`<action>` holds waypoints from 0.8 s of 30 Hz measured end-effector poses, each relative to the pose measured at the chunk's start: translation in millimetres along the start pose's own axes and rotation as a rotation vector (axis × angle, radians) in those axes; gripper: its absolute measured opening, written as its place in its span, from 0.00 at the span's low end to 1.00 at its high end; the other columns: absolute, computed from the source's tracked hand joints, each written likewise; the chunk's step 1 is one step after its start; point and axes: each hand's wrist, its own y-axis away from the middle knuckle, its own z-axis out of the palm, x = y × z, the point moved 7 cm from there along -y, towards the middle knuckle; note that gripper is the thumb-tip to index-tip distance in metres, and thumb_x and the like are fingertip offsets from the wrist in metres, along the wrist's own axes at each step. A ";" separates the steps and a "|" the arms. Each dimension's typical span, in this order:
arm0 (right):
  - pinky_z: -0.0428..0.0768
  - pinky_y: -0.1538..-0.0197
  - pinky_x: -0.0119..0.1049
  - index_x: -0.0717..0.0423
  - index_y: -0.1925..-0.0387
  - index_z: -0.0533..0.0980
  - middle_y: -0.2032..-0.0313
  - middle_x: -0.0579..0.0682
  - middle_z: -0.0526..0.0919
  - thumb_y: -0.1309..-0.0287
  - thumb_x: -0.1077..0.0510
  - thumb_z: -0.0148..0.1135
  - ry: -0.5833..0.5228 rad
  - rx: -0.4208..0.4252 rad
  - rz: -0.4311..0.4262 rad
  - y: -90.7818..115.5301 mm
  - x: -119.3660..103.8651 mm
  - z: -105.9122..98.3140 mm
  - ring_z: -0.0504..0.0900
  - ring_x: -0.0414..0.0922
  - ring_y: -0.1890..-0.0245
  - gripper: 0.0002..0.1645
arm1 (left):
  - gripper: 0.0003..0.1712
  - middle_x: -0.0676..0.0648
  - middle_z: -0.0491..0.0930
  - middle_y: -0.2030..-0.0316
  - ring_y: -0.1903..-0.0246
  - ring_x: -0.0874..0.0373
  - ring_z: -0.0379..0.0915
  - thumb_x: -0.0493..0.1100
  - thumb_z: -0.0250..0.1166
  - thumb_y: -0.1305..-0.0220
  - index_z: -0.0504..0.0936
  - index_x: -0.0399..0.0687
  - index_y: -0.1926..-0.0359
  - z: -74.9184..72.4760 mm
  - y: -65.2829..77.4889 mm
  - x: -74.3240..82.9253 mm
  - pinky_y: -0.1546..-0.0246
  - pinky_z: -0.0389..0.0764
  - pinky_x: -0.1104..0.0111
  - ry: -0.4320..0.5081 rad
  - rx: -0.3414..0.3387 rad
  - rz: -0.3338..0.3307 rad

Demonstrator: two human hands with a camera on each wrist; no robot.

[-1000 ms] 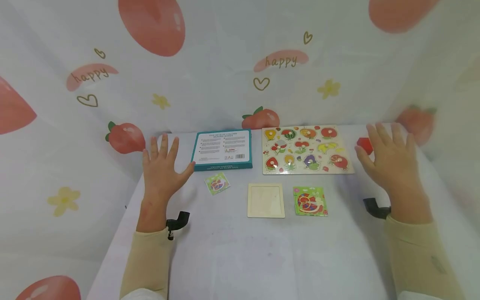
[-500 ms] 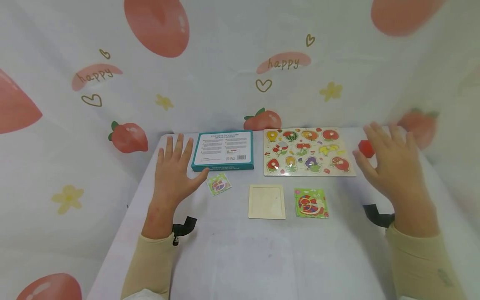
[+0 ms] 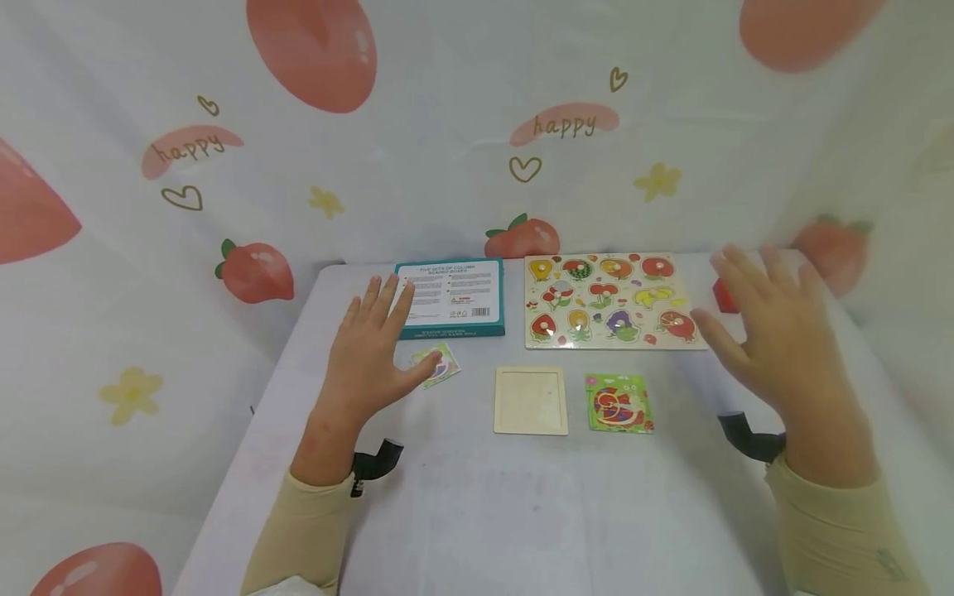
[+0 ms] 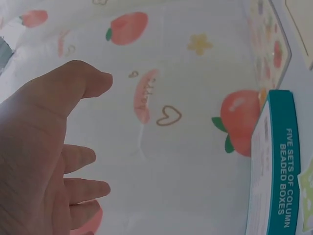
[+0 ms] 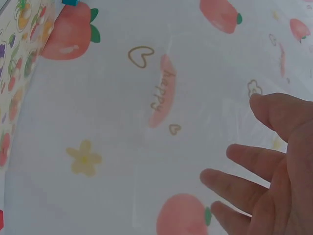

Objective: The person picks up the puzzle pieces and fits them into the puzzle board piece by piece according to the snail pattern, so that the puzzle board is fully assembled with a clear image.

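Observation:
My left hand (image 3: pixel 367 358) hovers over the table's left side with fingers spread, holding nothing. From the head camera it covers the left edge of a teal-and-white box (image 3: pixel 455 298) and part of a small green picture puzzle (image 3: pixel 445 366). My right hand (image 3: pixel 782 348), also spread and holding nothing, is raised at the right, beside a fruit peg puzzle board (image 3: pixel 614 302) and in front of a red object (image 3: pixel 725 295) that it partly hides. Between the hands lie a plain square wooden tray (image 3: pixel 530 401) and a green square puzzle with a red snail-like picture (image 3: pixel 619 403).
A white cloth covers the table (image 3: pixel 514 513). Behind it hangs a white curtain (image 3: pixel 432 165) printed with fruit, hearts and flowers. Dark wrist mounts (image 3: pixel 378 460) stick out from both wrists.
My left hand has moved right and slightly nearer, now overlapping the box and small puzzle. The right hand has shifted slightly left and nearer. The table objects keep their places.

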 end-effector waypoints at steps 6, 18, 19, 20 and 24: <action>0.38 0.25 0.60 0.61 0.25 0.63 0.29 0.65 0.67 0.38 0.47 0.65 -0.035 0.078 -0.063 3.0 -12.4 -6.5 0.51 0.63 0.23 0.45 | 0.52 0.37 0.58 0.23 0.22 0.41 0.45 0.63 0.69 0.42 0.65 0.41 0.24 -1.6 1.0 13.5 0.29 0.52 0.41 0.004 0.012 0.060; 0.43 0.26 0.62 0.60 0.25 0.65 0.30 0.64 0.69 0.40 0.46 0.65 -0.046 0.054 -0.119 4.0 -30.8 2.1 0.54 0.64 0.24 0.45 | 0.52 0.39 0.62 0.25 0.23 0.43 0.48 0.65 0.70 0.42 0.67 0.42 0.24 8.9 1.4 29.5 0.30 0.55 0.41 0.047 -0.042 0.125; 0.43 0.25 0.62 0.59 0.25 0.65 0.30 0.64 0.69 0.40 0.46 0.66 -0.044 0.049 -0.124 3.9 -32.4 3.0 0.54 0.63 0.24 0.45 | 0.52 0.40 0.62 0.25 0.23 0.44 0.47 0.65 0.70 0.42 0.67 0.43 0.24 10.7 1.4 30.1 0.29 0.54 0.41 0.055 -0.051 0.126; 0.43 0.25 0.62 0.59 0.25 0.65 0.30 0.64 0.69 0.40 0.46 0.66 -0.042 0.049 -0.133 3.8 -34.3 3.8 0.54 0.63 0.24 0.46 | 0.51 0.40 0.62 0.25 0.23 0.44 0.47 0.65 0.70 0.42 0.67 0.43 0.24 12.5 1.4 30.8 0.29 0.55 0.42 0.059 -0.060 0.128; 0.43 0.25 0.61 0.58 0.25 0.65 0.30 0.63 0.70 0.42 0.46 0.68 -0.051 0.040 -0.162 4.0 -42.1 8.5 0.55 0.64 0.24 0.47 | 0.50 0.40 0.61 0.25 0.23 0.44 0.48 0.66 0.69 0.40 0.68 0.44 0.25 21.9 1.1 32.6 0.29 0.54 0.43 0.077 -0.114 0.132</action>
